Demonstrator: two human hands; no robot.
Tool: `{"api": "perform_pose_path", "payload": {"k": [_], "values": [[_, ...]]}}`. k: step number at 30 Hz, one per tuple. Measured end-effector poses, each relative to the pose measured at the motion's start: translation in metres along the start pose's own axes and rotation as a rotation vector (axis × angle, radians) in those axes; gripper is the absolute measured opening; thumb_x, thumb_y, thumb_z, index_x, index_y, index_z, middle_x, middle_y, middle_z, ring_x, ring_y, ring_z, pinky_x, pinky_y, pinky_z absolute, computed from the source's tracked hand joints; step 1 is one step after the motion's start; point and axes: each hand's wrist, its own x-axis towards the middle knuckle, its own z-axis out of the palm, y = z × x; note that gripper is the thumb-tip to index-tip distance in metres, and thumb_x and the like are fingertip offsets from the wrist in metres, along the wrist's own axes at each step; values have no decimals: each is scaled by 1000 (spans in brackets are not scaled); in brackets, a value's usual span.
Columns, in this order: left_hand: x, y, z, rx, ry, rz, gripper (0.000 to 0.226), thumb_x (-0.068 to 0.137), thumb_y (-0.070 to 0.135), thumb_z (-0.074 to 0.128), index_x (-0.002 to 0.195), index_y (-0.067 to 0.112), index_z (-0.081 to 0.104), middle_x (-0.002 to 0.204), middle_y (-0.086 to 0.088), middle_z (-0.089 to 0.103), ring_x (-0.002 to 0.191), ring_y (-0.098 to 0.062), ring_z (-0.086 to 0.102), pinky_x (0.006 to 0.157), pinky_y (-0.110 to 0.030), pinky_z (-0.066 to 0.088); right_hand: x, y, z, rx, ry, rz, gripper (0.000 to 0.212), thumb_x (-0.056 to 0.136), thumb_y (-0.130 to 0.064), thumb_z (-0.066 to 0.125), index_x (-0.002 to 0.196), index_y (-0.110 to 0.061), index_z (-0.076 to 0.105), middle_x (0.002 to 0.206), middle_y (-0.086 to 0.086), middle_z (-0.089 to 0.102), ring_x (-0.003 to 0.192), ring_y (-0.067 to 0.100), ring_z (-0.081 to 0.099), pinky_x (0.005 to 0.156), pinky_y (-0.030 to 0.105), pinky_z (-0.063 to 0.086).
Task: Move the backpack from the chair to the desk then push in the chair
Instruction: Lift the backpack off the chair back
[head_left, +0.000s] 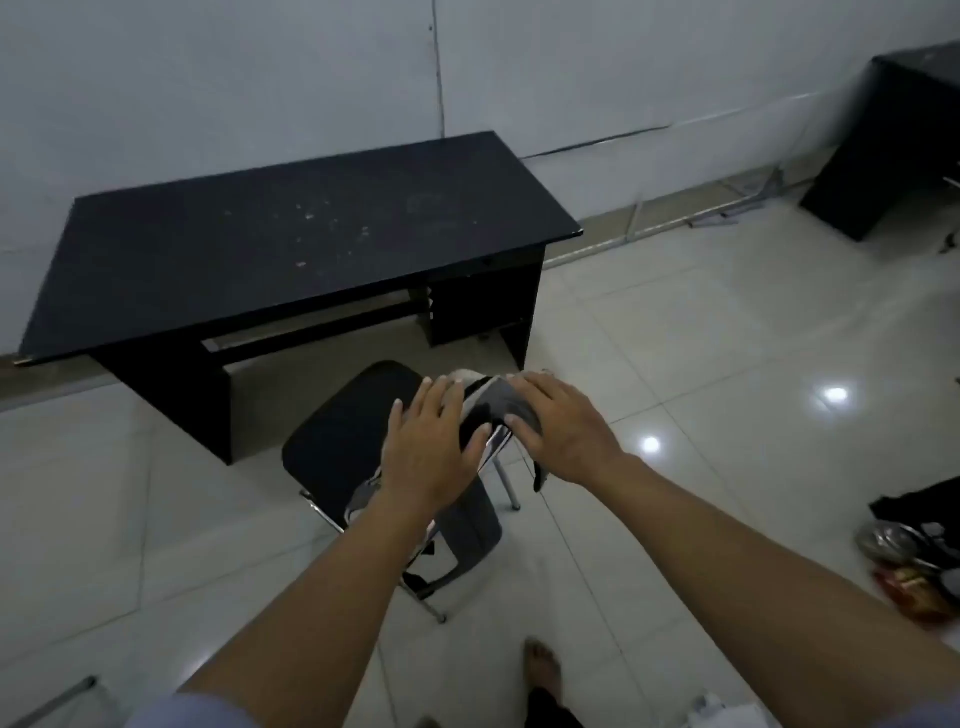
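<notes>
- Pale wall panels stood behind a black desk (291, 244), whose dusty surface carried nothing and bore only scattered light specks.
- Glossy light tiles covered the floor (701, 374), with bright lamp reflections to the right of the desk.
- In front of the desk, pulled out from it, stood a chair (337, 441) with a black seat and thin metal legs.
- The grey and black backpack (475, 525) sat on the chair, on the side away from the desk, its lower part hanging past the seat edge.
- The left hand (431, 457) lay over the top of the backpack with fingers spread and extended, not closed on anything.
- The right hand (561, 431) rested on the backpack's upper right side, fingers flat and loosely spread; no grip showed.
- Both bare forearms reached in from the bottom of the view toward the chair.
- A bare foot (543, 670) stood on the tiles on the near side of the chair.
- A second dark desk (883, 150) stood far to the right of the first one, against the wall.
- Some clutter (914, 561), including a red wrapper, lay on the floor to the right of the chair.
</notes>
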Motion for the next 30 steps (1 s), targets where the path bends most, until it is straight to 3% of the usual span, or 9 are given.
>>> {"api": "perform_pose_path", "payload": {"k": [5, 10, 14, 20, 23, 26, 28, 30], "values": [[-6, -1, 22, -27, -89, -110, 67, 99, 59, 39, 154, 22, 34, 162, -5, 37, 153, -26, 27, 123, -57, 23, 3, 20, 9, -3, -130, -46, 55, 98, -44, 58, 148, -25, 48, 156, 5, 42, 141, 27, 41, 116, 48, 38], [-12, 0, 30, -134, -167, -213, 60, 101, 54, 41, 153, 26, 34, 153, -1, 46, 135, -26, 50, 107, -49, 46, 13, 48, 2, 8, -145, -175, 45, 94, -27, 67, 139, -22, 60, 150, 11, 50, 133, 31, 48, 108, 46, 46], [-13, 2, 29, -178, -189, -242, 55, 102, 49, 43, 152, 26, 38, 150, 0, 50, 133, -25, 51, 101, -46, 48, 38, 65, -7, 32, -209, -220, 42, 92, -15, 69, 133, -17, 66, 148, 14, 53, 132, 33, 48, 112, 48, 42], [-10, 5, 30, -195, -191, -260, 50, 103, 46, 43, 148, 25, 43, 147, 0, 54, 130, -23, 54, 101, -44, 49, 84, 61, -20, -35, -414, -175, 52, 96, -17, 56, 146, -28, 51, 156, 10, 44, 142, 31, 37, 117, 53, 31], [-11, 5, 31, -194, -184, -276, 50, 102, 49, 41, 147, 28, 45, 146, 4, 55, 129, -21, 55, 101, -45, 50, 108, 56, -19, -6, -538, -87, 50, 95, -19, 54, 142, -35, 53, 139, 8, 57, 119, 26, 56, 103, 49, 48], [-12, 4, 32, -204, -169, -281, 48, 100, 50, 40, 143, 30, 48, 136, 4, 61, 120, -21, 60, 94, -46, 54, 127, 57, -14, 65, -653, -6, 47, 96, -18, 56, 139, -37, 56, 124, 3, 56, 98, 16, 58, 91, 38, 53], [-12, 4, 32, -209, -158, -287, 47, 100, 50, 41, 142, 30, 49, 134, 4, 62, 117, -20, 61, 92, -45, 55, 137, 56, -8, 60, -661, 3, 42, 98, -18, 59, 135, -37, 60, 122, 2, 56, 96, 15, 59, 88, 34, 51], [-11, 3, 34, -207, -150, -300, 47, 101, 49, 41, 143, 30, 49, 132, 4, 63, 115, -20, 62, 92, -44, 55, 147, 53, 3, 51, -607, 30, 37, 97, -23, 64, 131, -36, 64, 128, 5, 56, 105, 21, 60, 94, 38, 52]]}}
